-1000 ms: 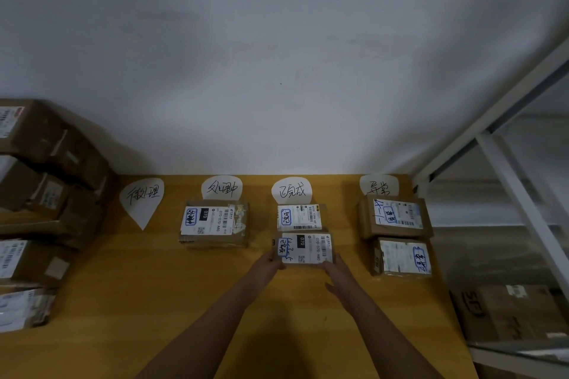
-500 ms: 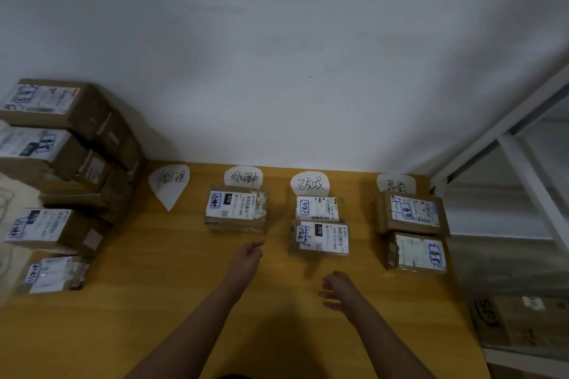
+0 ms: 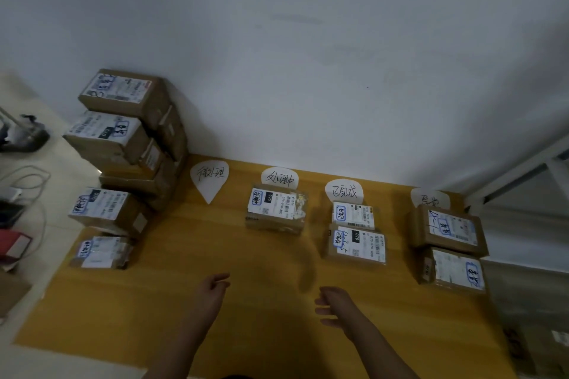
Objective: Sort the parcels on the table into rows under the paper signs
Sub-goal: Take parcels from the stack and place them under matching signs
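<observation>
Yellow wooden surface [image 3: 191, 295], seen from above, against a white wall [image 3: 308, 55].

Paper signs, four, hand-lettered, in a line along the far edge: first sign [image 3: 209, 179] left of centre, nothing beneath; second sign [image 3: 280, 179]; third sign [image 3: 344, 191]; fourth sign [image 3: 430, 199], partly covered by a box.

Parcels, brown cardboard with white labels:
- One parcel [image 3: 276, 208] directly below second sign.
- Two under third sign: rear parcel [image 3: 354, 215], front parcel [image 3: 357, 244], touching front to back.
- Two under fourth sign: rear box [image 3: 448, 230], front box [image 3: 455, 270], touching.
- Unsorted stack [image 3: 123, 126] at upper left of frame, several high, against the wall; two more single parcels below it, upper one [image 3: 104, 211], lower one [image 3: 100, 252].

Hands, lower centre of frame, above bare wood, well apart from every parcel: left hand [image 3: 212, 288] empty, fingers loosely curled; right hand [image 3: 334, 301] empty, fingers spread and relaxed.

White metal rack frame [image 3: 523, 169] at right edge. Cables and dark items at far left, blurred.
</observation>
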